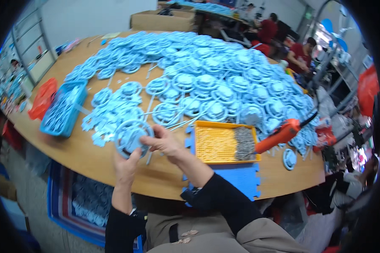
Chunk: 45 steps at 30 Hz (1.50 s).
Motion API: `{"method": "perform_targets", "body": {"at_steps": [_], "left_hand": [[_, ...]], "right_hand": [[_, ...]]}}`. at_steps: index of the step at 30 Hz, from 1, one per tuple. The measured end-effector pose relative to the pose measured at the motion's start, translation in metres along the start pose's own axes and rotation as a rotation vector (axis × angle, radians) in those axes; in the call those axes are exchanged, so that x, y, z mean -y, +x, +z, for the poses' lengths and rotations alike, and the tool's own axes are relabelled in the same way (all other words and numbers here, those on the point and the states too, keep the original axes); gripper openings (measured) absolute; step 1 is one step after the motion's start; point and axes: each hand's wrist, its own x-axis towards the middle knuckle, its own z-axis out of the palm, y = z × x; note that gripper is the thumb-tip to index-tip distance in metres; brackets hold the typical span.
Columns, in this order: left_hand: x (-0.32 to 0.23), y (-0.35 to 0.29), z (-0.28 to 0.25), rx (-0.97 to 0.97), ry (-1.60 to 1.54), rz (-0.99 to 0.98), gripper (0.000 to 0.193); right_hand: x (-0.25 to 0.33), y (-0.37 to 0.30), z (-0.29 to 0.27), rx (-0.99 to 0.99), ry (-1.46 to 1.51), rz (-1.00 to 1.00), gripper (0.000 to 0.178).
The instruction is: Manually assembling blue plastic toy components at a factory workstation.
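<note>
A light-blue round plastic part (130,130), with an outer ring and a raised middle, is gripped from below by my left hand (126,168). My right hand (168,144) reaches across from the right, fingers bent, its fingertips against the part's right side. Whether they also pinch some small piece is hidden. Just beyond the held part lies a heap of small flat light-blue pieces (109,111). To the right of my right hand, a yellow tray (228,162) holds rows of fine pins or screws and a darker grey batch of them.
An orange-red power screwdriver (278,135) rests at the tray's right end. Beneath the tray is a blue foam mat (236,177). Similar round parts (215,88) pile across the table's far side. A blue basket (74,120) stands left; a lined crate (63,211) sits below the table edge.
</note>
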Motion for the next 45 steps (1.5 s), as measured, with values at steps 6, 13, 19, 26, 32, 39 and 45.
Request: {"method": "perform_targets", "body": {"at_steps": [6, 13, 19, 26, 32, 39, 45], "left_hand": [[0.009, 0.000, -0.009, 0.087, -0.164, -0.113, 0.060], [-0.005, 0.009, 0.026, 0.203, 0.134, -0.074, 0.065], [0.007, 0.026, 0.051, 0.184, 0.162, -0.148, 0.065], [-0.041, 0.009, 0.073, 0.180, 0.310, 0.177, 0.062], [-0.154, -0.033, 0.064, 0.015, 0.650, 0.968, 0.046], [-0.209, -0.055, 0.025, -0.042, 0.974, 1.089, 0.057], [-0.204, -0.087, -0.019, -0.121, 0.962, 1.255, 0.055]], "right_hand": [[0.004, -0.016, -0.021, 0.091, -0.012, 0.043, 0.042], [0.015, -0.042, -0.039, -0.005, -0.052, -0.060, 0.040], [0.012, -0.043, -0.058, -0.156, 0.022, -0.147, 0.039], [0.077, -0.068, -0.091, -0.524, 0.160, -0.305, 0.075], [0.164, -0.150, -0.034, -0.103, -0.523, -0.896, 0.064], [0.146, -0.266, -0.118, -0.190, -0.295, -0.767, 0.087], [0.123, -0.269, -0.124, -0.142, -0.481, -0.954, 0.084]]}}
